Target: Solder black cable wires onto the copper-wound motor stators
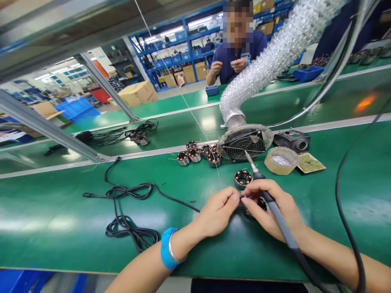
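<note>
My left hand [220, 209] is closed in a pinch, and a black cable [180, 202] runs in under it from the left. Its fingertips meet those of my right hand [275, 205] at a small dark piece [243, 197], too small to make out well. A soldering iron [276, 211] lies in my right hand between thumb and fingers, its tip pointing up and away toward the fan. Just beyond the fingertips stands a stator with copper windings [243, 179]. Another stator [262, 204] is partly hidden behind my right hand.
Several stators [194, 154] cluster by a fan with a grille [242, 145] on a silver duct [256, 65]. To its right are a solder-filled round tub [281, 160], a sponge tray [310, 162] and a black holder [292, 141]. A coiled cable [130, 228] lies left. A person [240, 53] works opposite.
</note>
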A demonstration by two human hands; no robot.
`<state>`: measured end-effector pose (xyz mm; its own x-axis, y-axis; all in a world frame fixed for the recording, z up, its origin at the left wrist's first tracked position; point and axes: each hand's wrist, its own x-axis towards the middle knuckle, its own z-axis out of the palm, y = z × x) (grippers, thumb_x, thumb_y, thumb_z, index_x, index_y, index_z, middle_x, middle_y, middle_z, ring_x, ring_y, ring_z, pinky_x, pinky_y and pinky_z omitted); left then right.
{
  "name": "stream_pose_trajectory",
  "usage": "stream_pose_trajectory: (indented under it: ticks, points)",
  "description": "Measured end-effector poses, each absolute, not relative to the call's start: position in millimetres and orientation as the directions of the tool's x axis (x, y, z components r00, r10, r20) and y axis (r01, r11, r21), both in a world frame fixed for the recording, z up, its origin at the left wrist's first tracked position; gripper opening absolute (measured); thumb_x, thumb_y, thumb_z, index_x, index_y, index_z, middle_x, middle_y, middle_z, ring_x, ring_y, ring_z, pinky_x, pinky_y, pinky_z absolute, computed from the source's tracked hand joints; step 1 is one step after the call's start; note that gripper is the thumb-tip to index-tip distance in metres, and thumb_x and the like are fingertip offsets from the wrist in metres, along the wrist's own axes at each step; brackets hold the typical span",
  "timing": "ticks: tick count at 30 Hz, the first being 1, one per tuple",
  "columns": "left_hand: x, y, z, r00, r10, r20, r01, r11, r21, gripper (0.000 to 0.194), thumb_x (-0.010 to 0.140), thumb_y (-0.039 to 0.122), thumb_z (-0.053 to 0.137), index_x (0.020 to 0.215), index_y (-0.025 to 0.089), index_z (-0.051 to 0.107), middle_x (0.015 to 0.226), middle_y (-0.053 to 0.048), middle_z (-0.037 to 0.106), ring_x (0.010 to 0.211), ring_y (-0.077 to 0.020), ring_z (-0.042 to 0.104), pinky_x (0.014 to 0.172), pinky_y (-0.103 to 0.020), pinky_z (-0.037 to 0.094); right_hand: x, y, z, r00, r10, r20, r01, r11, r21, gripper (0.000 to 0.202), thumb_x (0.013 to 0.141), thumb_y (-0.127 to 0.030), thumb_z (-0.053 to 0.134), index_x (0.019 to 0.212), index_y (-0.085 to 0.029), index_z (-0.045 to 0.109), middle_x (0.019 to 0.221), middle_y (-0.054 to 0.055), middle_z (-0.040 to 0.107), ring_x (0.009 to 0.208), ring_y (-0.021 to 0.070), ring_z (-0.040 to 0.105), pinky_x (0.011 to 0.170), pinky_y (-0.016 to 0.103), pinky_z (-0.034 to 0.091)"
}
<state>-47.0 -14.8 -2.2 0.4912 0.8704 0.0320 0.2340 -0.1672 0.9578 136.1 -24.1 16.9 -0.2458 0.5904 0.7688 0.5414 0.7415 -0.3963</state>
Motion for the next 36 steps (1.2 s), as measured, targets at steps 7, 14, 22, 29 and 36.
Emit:
stream_pose_trajectory:
  ticks: [7,14,22,29,36]
  points:
    - [-39.9,-27.7,-10.4,0.348,0.934,0.080,0.260,-0.178,0.949,0.053,0.101,0.060,0.037,0.097,0.010,0.055,0.078,-0.001,0.052,0.073,-0.0043,0.042,0.071,-0.018,0.034,131.7,-25.7,9.6,-0.144,0.834,0.533,0.421,0.539,-0.730,0.029,0.087,-0.030,0.061,0.107,-0.011,0.051,0.087,0.001,0.065,0.070,-0.0053,0.062,0.069,-0.003,0.051]
    - [-32.8,-33.5,-26.1,0.239,0.966,0.098,0.054,-0.115,0.992,0.053,0.099,0.064,0.042,0.095,0.011,0.047,0.073,0.000,0.054,0.068,-0.0031,0.047,0.069,-0.017,0.039,126.2,-25.8,2.5,-0.088,0.936,0.342,0.284,0.353,-0.892,0.046,0.084,-0.046,0.066,0.108,-0.012,0.046,0.089,0.004,0.065,0.076,0.0003,0.067,0.071,0.002,0.056]
    - [-28.5,-33.5,-23.8,0.245,0.969,-0.008,-0.160,0.049,0.986,0.064,0.090,0.076,0.050,0.099,0.015,0.036,0.068,0.004,0.048,0.065,-0.0035,0.044,0.067,-0.017,0.038,121.7,-29.1,-0.2,-0.111,0.902,0.417,0.300,0.430,-0.851,0.038,0.086,-0.034,0.066,0.109,-0.013,0.043,0.083,-0.001,0.065,0.073,-0.0016,0.066,0.068,-0.002,0.053]
    - [-31.7,-33.3,-28.0,0.335,0.941,-0.042,-0.086,0.075,0.993,0.059,0.095,0.072,0.045,0.095,0.014,0.036,0.070,0.003,0.041,0.064,-0.0022,0.037,0.063,-0.015,0.034,123.3,-25.6,5.5,-0.183,0.740,0.647,0.438,0.651,-0.620,0.034,0.085,-0.014,0.062,0.116,-0.017,0.046,0.094,-0.003,0.061,0.076,-0.0072,0.063,0.071,-0.001,0.055]
    - [-30.0,-26.7,-18.2,0.432,0.888,-0.157,-0.128,0.232,0.964,0.072,0.082,0.084,0.052,0.090,0.014,0.036,0.066,0.006,0.031,0.054,0.0002,0.025,0.050,-0.014,0.023,118.0,-30.9,4.9,-0.187,0.670,0.718,0.531,0.684,-0.500,0.032,0.082,-0.008,0.061,0.110,-0.014,0.048,0.085,-0.005,0.058,0.070,-0.0103,0.057,0.071,-0.006,0.049]
